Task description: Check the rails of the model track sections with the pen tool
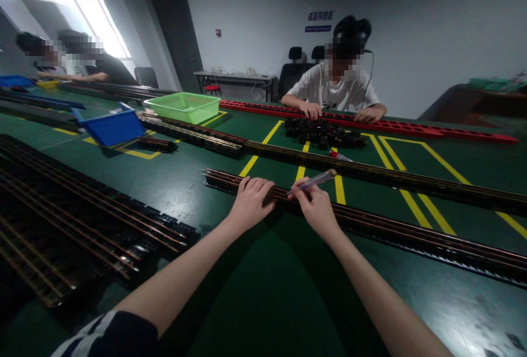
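Observation:
A long black rail with copper-coloured rods runs across the green table in front of me. My left hand lies over its near left part, fingers curled over the top and the thumb at the near side. Just to the right, my right hand grips a slim pen-like tool with a clear handle. Its brownish butt end points up and to the right, while its tip is down at the rail by my fingers; what exactly the tip touches I cannot make out.
Behind lies another long black rail. More rails fill the left side. Further back are a blue bin, a green basket, a pile of black parts and a red rack, where a co-worker sits.

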`<state>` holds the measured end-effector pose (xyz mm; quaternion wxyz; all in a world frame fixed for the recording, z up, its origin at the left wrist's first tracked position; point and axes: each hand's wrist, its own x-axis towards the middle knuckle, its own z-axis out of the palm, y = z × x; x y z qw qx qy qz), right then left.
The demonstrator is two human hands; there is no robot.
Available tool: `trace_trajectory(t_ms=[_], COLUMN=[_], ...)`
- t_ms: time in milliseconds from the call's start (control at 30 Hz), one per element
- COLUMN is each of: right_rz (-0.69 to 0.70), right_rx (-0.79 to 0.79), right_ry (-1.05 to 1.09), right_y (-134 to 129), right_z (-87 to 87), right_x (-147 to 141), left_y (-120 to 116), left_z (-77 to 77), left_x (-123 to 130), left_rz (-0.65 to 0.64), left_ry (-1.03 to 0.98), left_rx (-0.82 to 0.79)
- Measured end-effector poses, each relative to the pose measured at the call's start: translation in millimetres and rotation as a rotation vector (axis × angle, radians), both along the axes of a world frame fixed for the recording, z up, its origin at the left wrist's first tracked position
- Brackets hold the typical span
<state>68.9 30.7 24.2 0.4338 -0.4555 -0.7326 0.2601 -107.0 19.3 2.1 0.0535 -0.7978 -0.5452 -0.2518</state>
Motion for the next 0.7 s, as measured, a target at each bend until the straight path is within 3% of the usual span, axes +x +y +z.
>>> trace_trajectory(t_ms=[700], right_rz=[-0.005], right_rx=[-0.009], right_ry=[0.017], right_y=[-0.7], right_z=[0.8], right_x=[0.3], left_y=[0.5], left_z=[-0.5], left_x=[0.0], left_rz=[0.011], left_ry=[0.036], left_rx=[0.013])
